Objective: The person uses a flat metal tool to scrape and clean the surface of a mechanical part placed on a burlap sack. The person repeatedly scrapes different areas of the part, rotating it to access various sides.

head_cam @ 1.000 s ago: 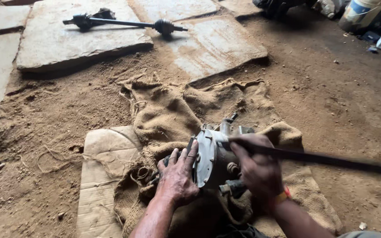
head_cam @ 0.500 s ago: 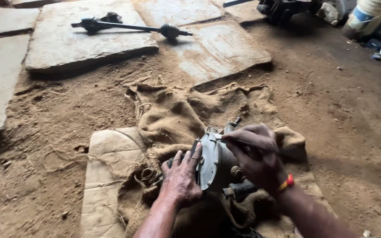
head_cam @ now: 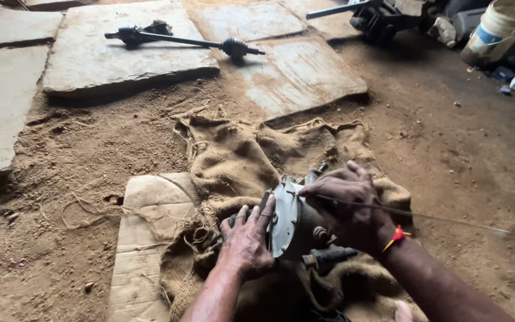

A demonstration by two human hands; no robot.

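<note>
A grey metal housing (head_cam: 288,223), round and greasy, lies on a burlap sack (head_cam: 239,161) on the dirt floor. My left hand (head_cam: 245,241) presses flat against its left face, fingers spread. My right hand (head_cam: 350,209) rests on top of the housing and pinches a thin metal rod (head_cam: 424,216) that runs out to the right, its tip near the housing's flange. A red thread is tied around my right wrist.
A piece of cardboard (head_cam: 144,238) lies under the sack's left side. A drive shaft (head_cam: 180,39) rests on stone slabs (head_cam: 108,56) at the back. A bucket (head_cam: 499,30) and dark machine parts (head_cam: 388,18) stand at the top right.
The thick dark bar seen across my right hand a second ago is gone; a thin rod is now in that hand. The view has shifted slightly; both hands stay on the housing.
</note>
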